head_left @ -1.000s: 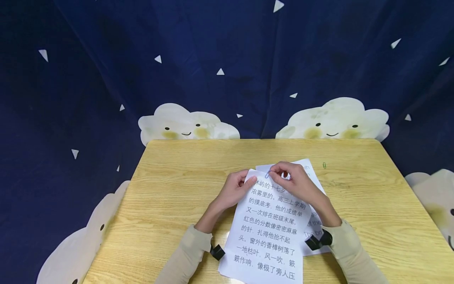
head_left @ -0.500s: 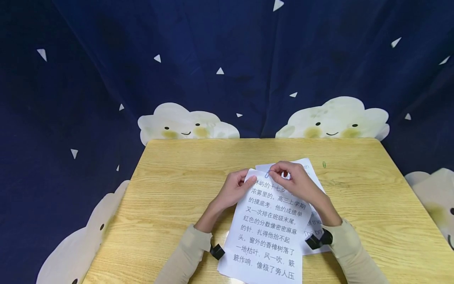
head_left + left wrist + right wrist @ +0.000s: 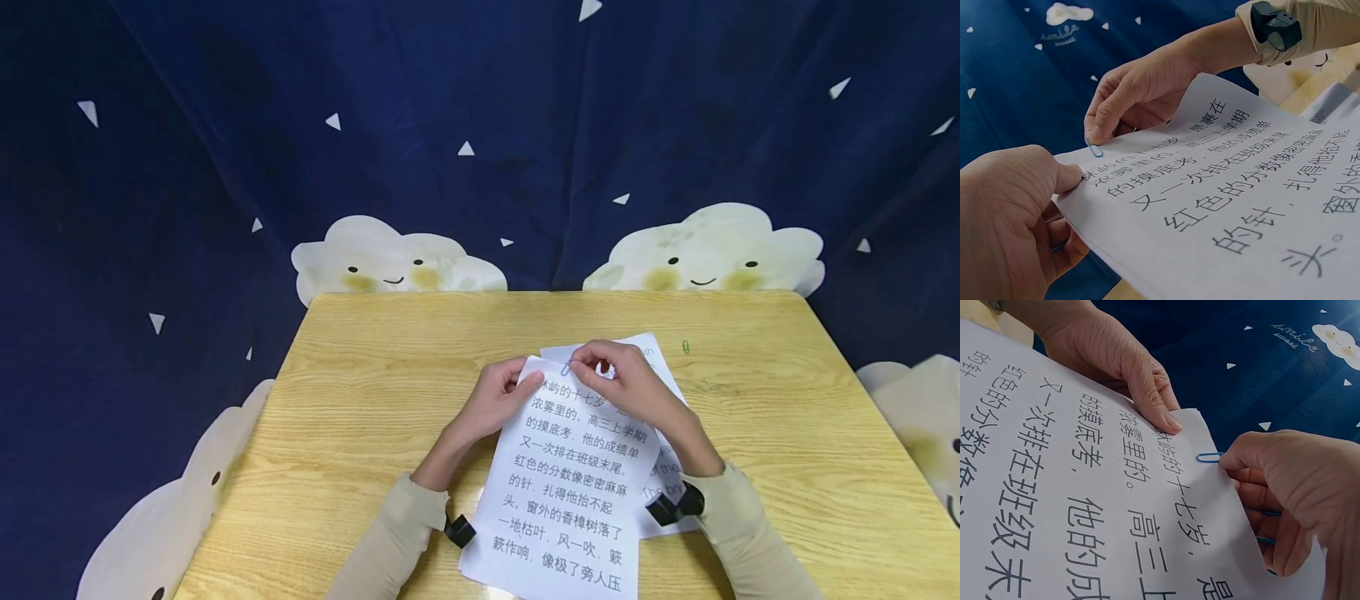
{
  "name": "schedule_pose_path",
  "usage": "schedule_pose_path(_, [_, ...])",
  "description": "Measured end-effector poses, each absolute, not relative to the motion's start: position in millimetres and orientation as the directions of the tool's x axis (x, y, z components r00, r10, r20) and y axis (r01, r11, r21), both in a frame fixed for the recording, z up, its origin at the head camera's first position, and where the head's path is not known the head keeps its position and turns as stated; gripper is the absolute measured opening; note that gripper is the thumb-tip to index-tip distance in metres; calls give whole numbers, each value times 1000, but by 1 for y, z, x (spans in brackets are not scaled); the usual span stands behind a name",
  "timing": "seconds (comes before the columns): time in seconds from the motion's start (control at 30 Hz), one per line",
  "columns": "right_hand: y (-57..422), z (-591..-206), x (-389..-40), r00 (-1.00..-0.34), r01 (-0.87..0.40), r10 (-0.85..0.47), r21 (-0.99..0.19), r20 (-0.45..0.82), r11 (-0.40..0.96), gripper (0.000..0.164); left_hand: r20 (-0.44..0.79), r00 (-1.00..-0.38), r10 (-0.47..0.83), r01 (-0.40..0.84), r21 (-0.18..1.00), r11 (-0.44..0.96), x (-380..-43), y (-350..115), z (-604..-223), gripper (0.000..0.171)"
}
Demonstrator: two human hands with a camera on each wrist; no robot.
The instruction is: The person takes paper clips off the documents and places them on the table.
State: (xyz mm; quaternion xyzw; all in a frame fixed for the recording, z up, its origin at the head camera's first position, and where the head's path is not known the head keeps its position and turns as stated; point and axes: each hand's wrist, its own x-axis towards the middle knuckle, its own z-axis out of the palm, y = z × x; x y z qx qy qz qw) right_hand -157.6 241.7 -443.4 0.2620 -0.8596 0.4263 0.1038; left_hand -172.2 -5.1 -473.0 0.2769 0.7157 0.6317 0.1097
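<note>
My left hand (image 3: pixel 497 398) pinches the top left corner of a printed sheet of paper (image 3: pixel 562 500), thumb on the front and fingers behind. The sheet carries large Chinese text and is raised at the top, as the left wrist view shows. At its top edge my right hand (image 3: pixel 618 379) pinches a blue paper clip (image 3: pixel 1210 457) between thumb and index finger. The clip's rounded end lies over the front of the sheet, just above the first line. More blue wire (image 3: pixel 1266 540) shows among the curled fingers of the right hand, mostly hidden.
Behind the held sheet, another paper (image 3: pixel 660 358) with English text lies on the wooden table (image 3: pixel 375 392). A small green paper clip (image 3: pixel 686 347) rests beyond it to the right. A dark blue curtain (image 3: pixel 420 100) with clouds hangs behind the table's far edge.
Hardly anything differs. Both hands keep their grips on the sheet and the blue paper clip, and the head view has shifted very slightly.
</note>
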Motion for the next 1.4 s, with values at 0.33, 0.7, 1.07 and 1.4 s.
schedule_pose_path(0.33, [243, -444, -157, -852, -520, -361, -685, 379, 510, 4, 192, -817, 543, 262, 963, 54, -172, -5, -472, 23])
schedule_pose_path(0.7, [243, -443, -157, -856, -514, -359, -689, 372, 511, 3, 192, -816, 546, 265, 962, 58, -172, -5, -473, 23])
schedule_pose_path(1.07, [243, -441, -157, -855, -515, -366, -685, 367, 516, 3, 185, -817, 545, 261, 963, 64, -172, -5, -472, 22])
schedule_pose_path(1.4, [245, -441, -157, -853, -516, -383, -683, 354, 518, 5, 195, -816, 543, 271, 960, 63, -172, -5, -473, 21])
